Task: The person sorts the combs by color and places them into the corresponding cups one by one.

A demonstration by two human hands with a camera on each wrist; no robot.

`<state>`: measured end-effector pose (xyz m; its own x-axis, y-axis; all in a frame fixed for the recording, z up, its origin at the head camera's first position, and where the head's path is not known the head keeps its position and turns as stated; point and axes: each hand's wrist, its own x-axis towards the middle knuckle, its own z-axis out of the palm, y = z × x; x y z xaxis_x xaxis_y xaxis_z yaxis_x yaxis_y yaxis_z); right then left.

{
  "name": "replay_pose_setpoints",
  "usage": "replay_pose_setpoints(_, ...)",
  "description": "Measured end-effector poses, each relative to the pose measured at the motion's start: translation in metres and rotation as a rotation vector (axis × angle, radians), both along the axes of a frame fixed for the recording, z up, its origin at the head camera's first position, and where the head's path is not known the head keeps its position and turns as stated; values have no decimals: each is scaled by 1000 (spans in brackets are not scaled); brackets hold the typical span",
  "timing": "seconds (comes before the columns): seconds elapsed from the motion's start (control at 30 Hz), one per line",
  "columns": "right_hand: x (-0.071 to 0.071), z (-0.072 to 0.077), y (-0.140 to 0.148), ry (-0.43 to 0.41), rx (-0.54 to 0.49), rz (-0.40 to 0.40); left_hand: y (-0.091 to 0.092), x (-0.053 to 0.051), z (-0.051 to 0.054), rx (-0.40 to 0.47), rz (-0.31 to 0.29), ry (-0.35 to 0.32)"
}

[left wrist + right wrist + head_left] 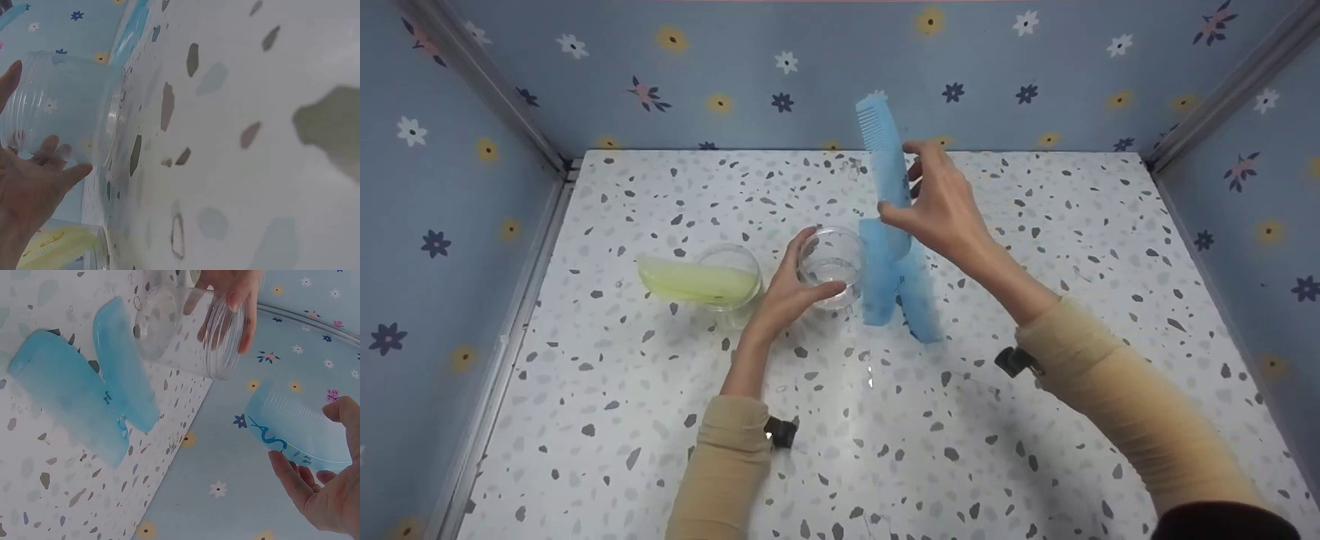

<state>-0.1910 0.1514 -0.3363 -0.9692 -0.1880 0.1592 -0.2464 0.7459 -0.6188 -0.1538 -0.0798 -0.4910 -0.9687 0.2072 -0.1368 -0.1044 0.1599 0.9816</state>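
Note:
My left hand [786, 300] holds a clear jar [836, 259] round its side, thumb and fingers on opposite walls. The jar stands upright on the table, and its mouth is uncovered. My right hand [945, 206] pinches a translucent blue comb [889, 169] between thumb and fingers, raised above the table. In the right wrist view the comb shows a dark blue printed figure [269, 436]. Beneath it, two more blue combs [876, 289] lie on the table right of the jar, one touching or overlapping the other.
Left of my left hand stands a second clear jar [729, 255]. A yellow-green comb [679, 279] leans in it and sticks out to the left. The speckled white table [840, 465] is bounded by blue flowered panels [840, 67] at the back and sides.

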Motion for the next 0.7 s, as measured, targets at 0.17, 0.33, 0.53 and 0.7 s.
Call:
replay_pose_setpoints(0.17, 4, -2, -15, 11, -8, 22, -6, -2, 2, -2, -44, -26)
replay_pose_setpoints(0.33, 7, -8, -24, 63, -40, 75, -8, -4, 3, 1, -63, -55)
replay_pose_setpoints(0.53, 8, -20, -31, 97, -70, 129, -7, -7, 0, 6, -95, -91)
replay_pose_setpoints(0.7, 8, -26, -40, 98, -75, 165, -9, -9, -1, 7, -116, -47)
